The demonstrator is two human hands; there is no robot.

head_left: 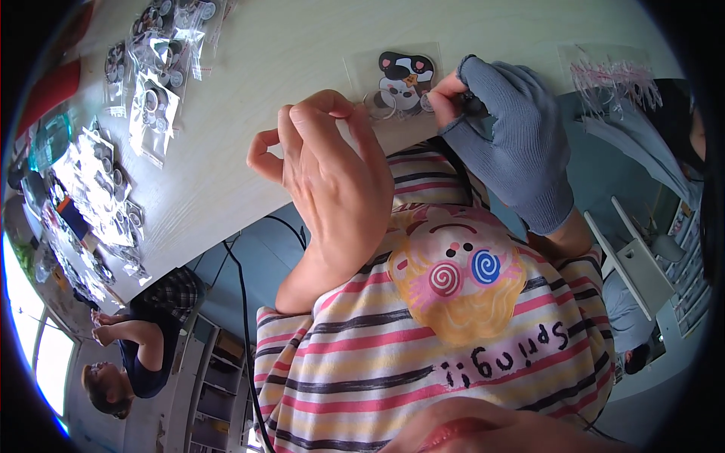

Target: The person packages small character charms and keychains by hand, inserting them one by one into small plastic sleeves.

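On the table's near edge lies a clear plastic bag (364, 69) with a black-and-white cartoon animal keychain (408, 79) in it; a ring shows at the keychain's lower left. My left hand (332, 170) is bare, its thumb and forefinger pinched at the bag's near left corner, other fingers curled. At the near right side, my right hand (517, 128) wears a grey fingerless glove. Its thumb and fingers are closed beside the keychain, and something small and dark shows under them, too hidden to name.
Bagged keychains (155, 106) lie at the table's far left, with a bigger heap (98, 189) along the left edge. A bag of pink-and-white strips (615, 79) is at the right. A black cable (240, 294) hangs below the table. Another person (140, 347) is at the lower left.
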